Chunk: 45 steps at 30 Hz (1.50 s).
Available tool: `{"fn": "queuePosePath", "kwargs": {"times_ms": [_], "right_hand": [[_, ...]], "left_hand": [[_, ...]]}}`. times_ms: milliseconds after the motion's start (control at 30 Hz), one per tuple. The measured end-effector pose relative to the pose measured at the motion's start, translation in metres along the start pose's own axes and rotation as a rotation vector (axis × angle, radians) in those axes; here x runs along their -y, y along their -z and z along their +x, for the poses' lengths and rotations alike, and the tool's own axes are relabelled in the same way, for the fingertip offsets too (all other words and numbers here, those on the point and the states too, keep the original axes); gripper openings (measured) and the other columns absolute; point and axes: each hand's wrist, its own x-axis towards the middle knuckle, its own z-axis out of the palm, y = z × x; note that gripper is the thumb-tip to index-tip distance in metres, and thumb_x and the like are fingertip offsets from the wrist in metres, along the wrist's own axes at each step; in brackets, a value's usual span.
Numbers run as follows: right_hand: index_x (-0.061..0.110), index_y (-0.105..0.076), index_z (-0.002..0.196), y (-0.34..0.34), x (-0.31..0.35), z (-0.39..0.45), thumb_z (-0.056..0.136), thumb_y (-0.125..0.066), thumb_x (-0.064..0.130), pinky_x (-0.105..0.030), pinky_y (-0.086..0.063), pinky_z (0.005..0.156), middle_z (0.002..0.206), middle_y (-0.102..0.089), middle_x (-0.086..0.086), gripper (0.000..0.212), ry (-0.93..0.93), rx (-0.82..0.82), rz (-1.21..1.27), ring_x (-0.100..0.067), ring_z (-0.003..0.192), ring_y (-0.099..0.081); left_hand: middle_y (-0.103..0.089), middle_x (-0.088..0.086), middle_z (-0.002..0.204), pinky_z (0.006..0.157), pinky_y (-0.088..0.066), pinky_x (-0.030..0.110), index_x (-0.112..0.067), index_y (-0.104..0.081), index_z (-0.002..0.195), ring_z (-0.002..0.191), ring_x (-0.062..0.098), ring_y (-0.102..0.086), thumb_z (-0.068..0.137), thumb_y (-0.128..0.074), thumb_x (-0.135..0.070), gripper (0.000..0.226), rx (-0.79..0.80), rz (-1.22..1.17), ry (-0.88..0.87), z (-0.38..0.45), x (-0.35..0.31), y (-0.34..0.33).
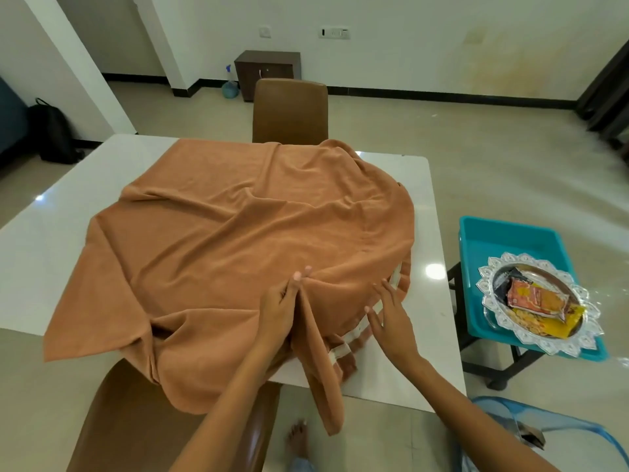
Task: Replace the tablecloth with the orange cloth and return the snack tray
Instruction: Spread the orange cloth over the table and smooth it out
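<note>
Orange cloth [238, 240] already lies over the white bench [432, 240], but rumpled and skewed, so smoothing it is left, and so is bringing back the snack tray [534, 301], which sits on a teal bin [503, 236] beside the bench. The left hand [282, 311] pinches a fold near the front edge, while the right hand [388, 315] rests on the cloth with fingers [384, 291] spread. No writing on the snack packets can be read.

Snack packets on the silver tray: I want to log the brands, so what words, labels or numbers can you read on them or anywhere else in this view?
No text can be read.
Snack packets on the silver tray: printing shows in orange, yellow and black, but it is too blurred to read.
Wall switch plates: markings too small to read.
Orange cloth: no lettering, only a pale stripe at its edge.
</note>
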Motion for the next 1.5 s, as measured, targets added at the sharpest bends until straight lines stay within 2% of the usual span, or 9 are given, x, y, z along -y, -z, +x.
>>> {"fn": "queuePosePath", "kwargs": {"times_ms": [267,333,467,600,800,933,1100,1233,1500], "right_hand": [[0.023,-0.029,0.146,0.038,0.090,0.075,0.089,-0.054,0.047,-0.042,-0.017,0.118,0.154,-0.030,0.000,0.066,0.416,0.153,-0.043,-0.016,0.143,-0.022],[0.024,-0.049,0.135,0.044,0.113,0.091,0.092,-0.055,0.035,-0.047,-0.023,0.115,0.137,-0.054,0.001,0.045,0.481,0.243,-0.015,-0.016,0.133,-0.043],[0.020,-0.070,0.104,0.052,0.136,0.115,0.091,-0.059,0.012,-0.023,-0.048,0.081,0.091,-0.069,0.017,0.019,0.543,0.232,0.073,0.003,0.082,-0.061],[0.027,-0.069,0.107,0.066,0.141,0.135,0.089,-0.057,0.007,-0.006,-0.040,0.079,0.095,-0.057,0.034,0.029,0.560,0.178,0.061,0.015,0.084,-0.053],[0.017,-0.062,0.119,0.108,0.104,0.179,0.092,-0.050,0.015,-0.036,-0.043,0.085,0.119,-0.063,-0.015,0.030,0.205,-0.049,-0.365,-0.033,0.103,-0.058],[0.016,-0.053,0.120,0.079,0.109,0.189,0.096,-0.046,0.033,-0.043,-0.033,0.103,0.124,-0.056,-0.010,0.031,-0.191,-0.013,-0.533,-0.029,0.111,-0.053],[0.021,-0.041,0.139,-0.013,0.111,0.136,0.093,-0.050,0.026,-0.041,-0.025,0.111,0.149,-0.037,-0.007,0.047,0.309,0.425,-0.570,-0.025,0.135,-0.034],[0.018,-0.028,0.144,-0.082,0.117,0.113,0.092,-0.048,0.047,-0.047,-0.013,0.115,0.156,-0.021,-0.005,0.063,0.360,0.559,-0.667,-0.022,0.144,-0.017],[0.012,-0.056,0.122,-0.142,0.123,0.094,0.092,-0.050,0.037,-0.032,-0.024,0.107,0.139,-0.050,-0.006,0.039,0.594,0.671,-0.604,-0.022,0.128,-0.044]], "left_hand": [[-0.069,-0.023,0.089,0.085,-0.050,0.023,-0.042,-0.060,0.122,0.092,0.004,-0.065,0.098,-0.039,-0.044,0.031,-0.038,0.051,-0.220,0.021,-0.051,0.000],[-0.059,-0.028,0.122,0.106,-0.036,0.020,-0.042,-0.052,0.129,0.124,-0.003,-0.048,0.100,-0.038,-0.037,0.032,-0.073,0.107,-0.317,0.023,-0.057,-0.001],[-0.041,-0.019,0.145,0.119,-0.018,0.034,-0.035,-0.046,0.137,0.139,-0.004,-0.024,0.102,-0.034,-0.035,0.037,-0.141,0.284,-0.362,0.033,-0.061,0.012],[-0.026,-0.019,0.151,0.120,-0.005,0.032,-0.038,-0.036,0.141,0.142,-0.007,-0.012,0.098,-0.027,-0.052,0.047,-0.143,0.530,-0.381,0.041,-0.048,0.031],[-0.008,-0.011,0.157,0.120,0.000,0.039,-0.030,-0.020,0.147,0.145,0.004,0.003,0.100,-0.023,-0.050,0.052,-0.325,0.667,-0.229,0.030,-0.001,0.064],[0.000,-0.003,0.158,0.119,0.001,0.042,-0.026,-0.019,0.149,0.147,0.016,0.003,0.093,-0.006,-0.059,0.066,-0.413,0.781,-0.107,0.015,0.031,0.073],[0.001,0.006,0.158,0.117,-0.001,0.046,-0.021,-0.012,0.148,0.146,0.022,0.001,0.088,0.006,-0.066,0.077,-0.394,0.842,0.061,0.004,0.065,0.076],[-0.008,0.014,0.158,0.116,-0.008,0.048,-0.019,-0.015,0.149,0.146,0.031,-0.009,0.083,0.017,-0.067,0.087,-0.339,0.909,0.226,-0.001,0.093,0.082],[0.001,0.006,0.159,0.117,0.000,0.043,-0.023,-0.003,0.150,0.147,0.023,0.001,0.072,0.033,-0.067,0.096,-0.208,0.988,0.271,-0.001,0.130,0.103]]}}
